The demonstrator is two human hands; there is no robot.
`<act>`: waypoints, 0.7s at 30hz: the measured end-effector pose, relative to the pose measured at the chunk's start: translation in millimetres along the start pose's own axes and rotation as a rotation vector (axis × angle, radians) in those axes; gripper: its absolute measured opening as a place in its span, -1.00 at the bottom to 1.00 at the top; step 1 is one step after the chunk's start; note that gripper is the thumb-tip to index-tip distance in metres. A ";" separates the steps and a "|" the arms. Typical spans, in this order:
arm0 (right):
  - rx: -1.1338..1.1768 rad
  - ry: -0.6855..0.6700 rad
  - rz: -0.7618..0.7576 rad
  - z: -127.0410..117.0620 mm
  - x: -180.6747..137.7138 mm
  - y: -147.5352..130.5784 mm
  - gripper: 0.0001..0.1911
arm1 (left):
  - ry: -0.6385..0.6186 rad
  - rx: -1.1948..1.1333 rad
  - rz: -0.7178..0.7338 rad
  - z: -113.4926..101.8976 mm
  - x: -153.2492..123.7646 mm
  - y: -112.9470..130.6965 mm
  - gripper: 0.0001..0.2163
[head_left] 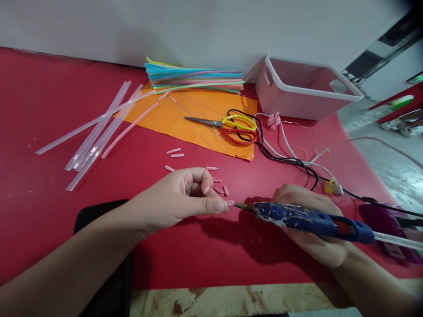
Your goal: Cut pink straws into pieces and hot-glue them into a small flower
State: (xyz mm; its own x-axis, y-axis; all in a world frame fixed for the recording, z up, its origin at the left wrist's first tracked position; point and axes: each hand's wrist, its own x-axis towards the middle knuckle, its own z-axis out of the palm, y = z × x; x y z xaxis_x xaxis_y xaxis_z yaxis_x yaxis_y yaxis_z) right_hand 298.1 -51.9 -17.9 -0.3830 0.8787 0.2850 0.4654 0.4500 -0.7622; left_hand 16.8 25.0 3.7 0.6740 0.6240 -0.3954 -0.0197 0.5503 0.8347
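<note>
My left hand (185, 196) is closed in a pinch on a small pink straw piece (229, 203), held just above the red table cover (49, 101). My right hand (307, 220) grips a blue hot glue gun (307, 220). The gun's metal nozzle (243, 206) points left and nearly touches the pink piece. Several more short pink straw pieces (218, 185) lie scattered on the cover just beyond my left hand.
Clear glue sticks (95, 132) lie at left. Coloured straws (194, 77) rest at the back of an orange sheet (185, 116), with scissors (231, 125) on it. A white bin (302, 88), a pink straw flower (274, 119), cables (291, 158) and a black tablet (109, 246) are nearby.
</note>
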 end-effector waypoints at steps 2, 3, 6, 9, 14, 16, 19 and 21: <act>-0.005 0.003 -0.001 -0.3 -0.2 0.5 -0.92 | -0.004 -0.002 0.001 -0.6 0.2 -0.9 -0.66; -0.004 0.003 -0.003 -0.3 -0.1 0.7 -0.92 | -0.006 0.000 0.002 -1.0 0.2 -1.3 -0.66; 0.006 0.002 -0.015 -0.3 0.2 0.8 -0.91 | -0.012 0.000 -0.002 -1.7 -0.4 -2.0 -0.65; 0.005 0.002 -0.012 -0.2 0.3 -0.3 -0.89 | -0.019 -0.006 -0.002 -1.4 -1.4 -1.7 -0.64; 0.009 -0.006 -0.008 -0.4 -0.1 -0.7 -0.89 | -0.019 0.018 -0.012 -0.3 -1.5 -1.0 -0.64; 0.018 -0.013 -0.016 -0.3 0.0 -0.1 -0.88 | -0.007 0.040 -0.021 -0.5 -1.2 -1.1 -0.64; 0.023 -0.018 -0.024 -0.2 0.0 0.2 -0.85 | 0.005 0.064 -0.027 -1.0 -0.7 -1.8 -0.64; 0.015 -0.020 -0.022 -0.3 0.0 -0.2 -0.84 | 0.003 0.068 -0.028 -1.1 -0.3 -2.2 -0.64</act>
State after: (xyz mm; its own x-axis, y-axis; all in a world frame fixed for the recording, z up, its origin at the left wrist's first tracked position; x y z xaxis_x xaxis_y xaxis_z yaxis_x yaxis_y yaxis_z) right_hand 298.3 -52.0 -17.6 -0.4088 0.8652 0.2904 0.4450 0.4668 -0.7643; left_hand 15.8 24.2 1.5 0.6714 0.6105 -0.4202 0.0494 0.5289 0.8473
